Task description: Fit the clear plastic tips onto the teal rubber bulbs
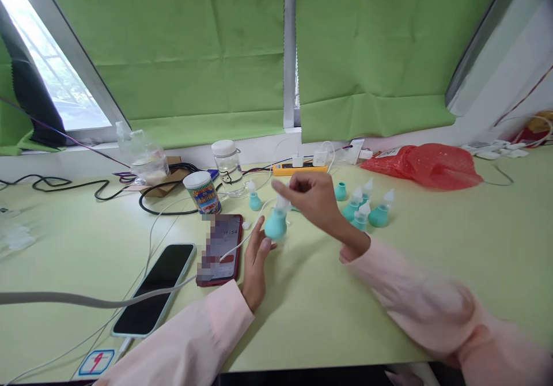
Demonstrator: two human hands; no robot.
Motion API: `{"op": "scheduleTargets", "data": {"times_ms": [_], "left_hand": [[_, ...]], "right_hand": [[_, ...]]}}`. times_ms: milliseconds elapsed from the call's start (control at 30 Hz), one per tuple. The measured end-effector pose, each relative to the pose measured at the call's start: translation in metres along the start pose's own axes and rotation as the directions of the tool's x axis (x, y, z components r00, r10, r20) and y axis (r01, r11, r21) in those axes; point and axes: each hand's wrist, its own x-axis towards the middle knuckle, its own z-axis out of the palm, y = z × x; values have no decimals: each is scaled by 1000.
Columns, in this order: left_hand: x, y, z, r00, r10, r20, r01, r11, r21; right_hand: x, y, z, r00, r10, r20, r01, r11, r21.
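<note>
A teal bulb nasal aspirator [276, 224] with a clear neck is held above the table, slightly tilted. My left hand [256, 265] closes on the teal bulb from the left and below. At the top of the clear neck, the curled fingers and thumb of my right hand [317, 201] are pinched together, hiding the tip. Behind my left hand stands another aspirator [254, 200] with a pale tip. Several more aspirators [379, 215] stand to the right beyond my right wrist, along with a teal bulb without a tip [341, 191].
A red-cased phone [231, 265] and a black-screened phone [158, 288] lie at left, crossed by cables. Farther back are a printed canister [203, 193], a clear jar [227, 164], an orange power strip [300, 170] and a red plastic bag [432, 167]. Green blinds [185, 52] cover the windows.
</note>
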Motion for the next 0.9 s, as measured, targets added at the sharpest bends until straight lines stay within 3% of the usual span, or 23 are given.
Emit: {"op": "scheduleTargets", "data": {"times_ms": [67,167,267,367,467,567,767,900], "left_hand": [[2,-4,-1,1000,-20,13,20,999,40],[3,-8,-3,982,63,178,-113,951,289],[-1,-11,-2,878,142,457,-406,727,554],[-5,-14,0,788,94,608,-562,513,649],[-6,-17,0,760,50,648,-609,404,683],[-3,-19,-1,749,59,660,-634,356,687],[0,-22,-2,751,87,655,-636,363,681],[0,-24,-1,752,99,652,-634,381,673]], "right_hand": [[25,8,4,982,-109,-155,67,965,-254],[53,28,17,990,-84,-109,9,830,-557],[67,46,24,996,72,-56,-90,698,-711],[71,58,18,984,163,-73,-159,614,-773],[72,68,7,973,213,-92,-200,570,-797],[73,80,0,953,287,-97,-240,522,-819],[72,94,-4,931,357,-80,-261,496,-828],[75,89,-13,923,381,-57,-262,513,-818]]}}
